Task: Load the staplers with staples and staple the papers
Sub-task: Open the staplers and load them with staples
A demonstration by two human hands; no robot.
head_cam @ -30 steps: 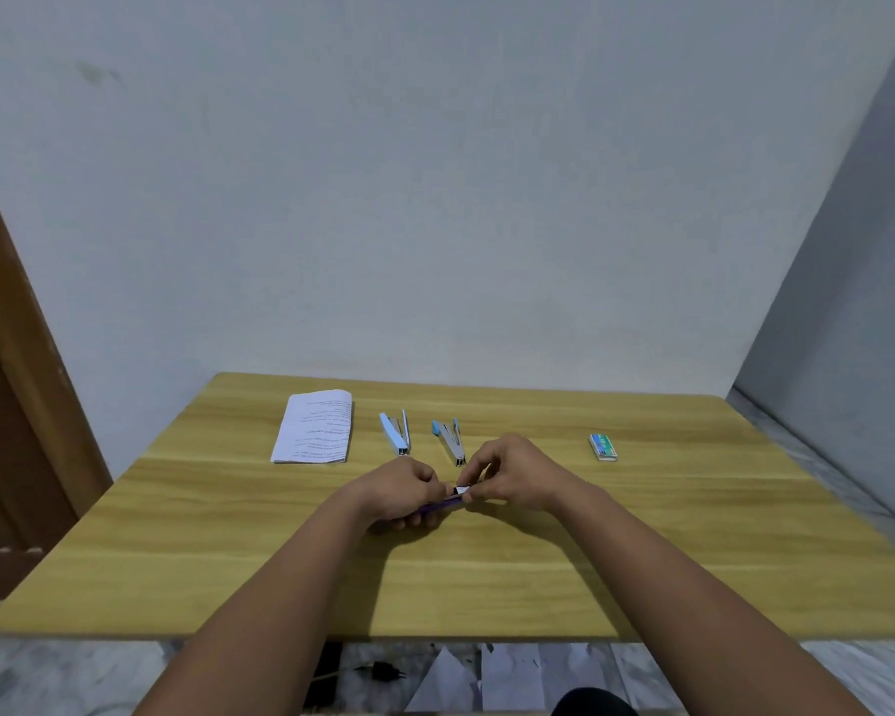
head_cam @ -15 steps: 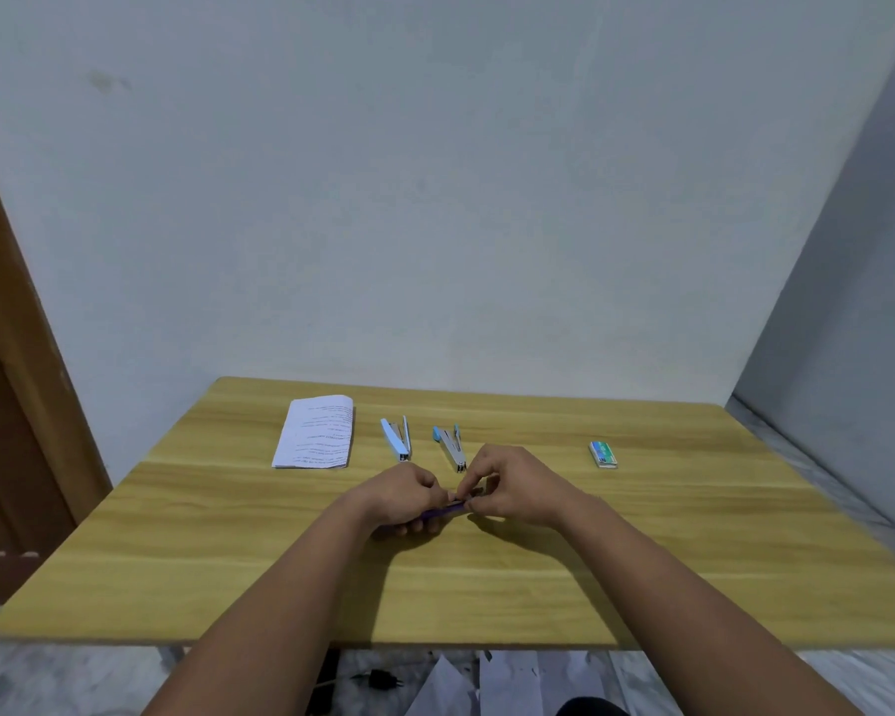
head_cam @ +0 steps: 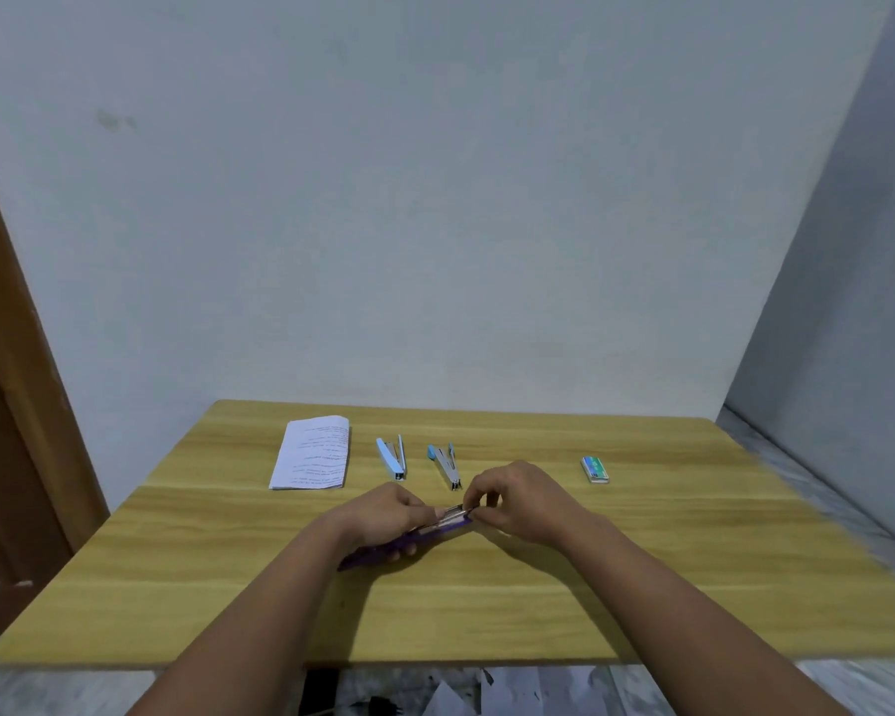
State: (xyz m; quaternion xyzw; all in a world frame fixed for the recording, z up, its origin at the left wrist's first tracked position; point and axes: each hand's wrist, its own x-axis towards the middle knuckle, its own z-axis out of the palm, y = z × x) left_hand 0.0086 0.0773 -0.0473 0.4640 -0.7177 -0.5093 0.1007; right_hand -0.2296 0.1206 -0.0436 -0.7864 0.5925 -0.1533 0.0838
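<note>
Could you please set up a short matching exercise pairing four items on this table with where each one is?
Things:
1. purple stapler
2. papers
3. staple box
4. light blue stapler

Places:
A. alone toward the table's right side
B. farthest left in the back row
C. held between the left hand and right hand
D. lying open just right of the papers

Pairs: 1-C, 2-B, 3-A, 4-D
</note>
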